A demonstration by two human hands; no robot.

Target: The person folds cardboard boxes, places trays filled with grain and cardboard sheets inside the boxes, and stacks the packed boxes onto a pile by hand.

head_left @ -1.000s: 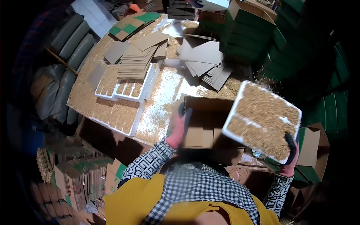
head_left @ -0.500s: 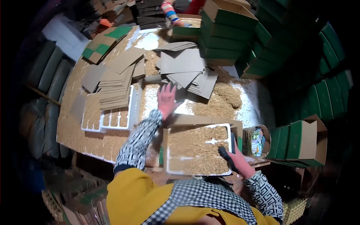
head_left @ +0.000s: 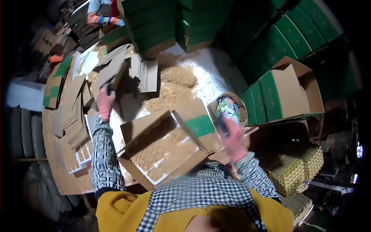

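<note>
My left hand point(head_left: 106, 101), in a pink glove with dark fingertips, is closed on the near edge of a grey cardboard sheet point(head_left: 110, 73), which is tilted up at the pile. My right hand point(head_left: 232, 138), gloved alike and blurred, has its fingers at the near rim of a round tub point(head_left: 242, 112). Small colourful packets point(head_left: 228, 106) fill that tub. In front of my body an open cardboard box point(head_left: 195, 156) with raised flaps holds a white-edged tray point(head_left: 184, 131) of sawdust-like, tan loose material.
More cardboard sheets point(head_left: 73, 123) lie over white trays on the left. Loose tan material point(head_left: 174, 83) covers part of the table. Green boxes point(head_left: 152, 27) are stacked at the back, others point(head_left: 266, 96) at right. A co-worker's striped sleeve point(head_left: 102, 20) shows at far left.
My right hand has let go of the tray, now down in the box, and moved to the packet tub. My left hand has taken hold of a cardboard sheet. The view has turned right.
</note>
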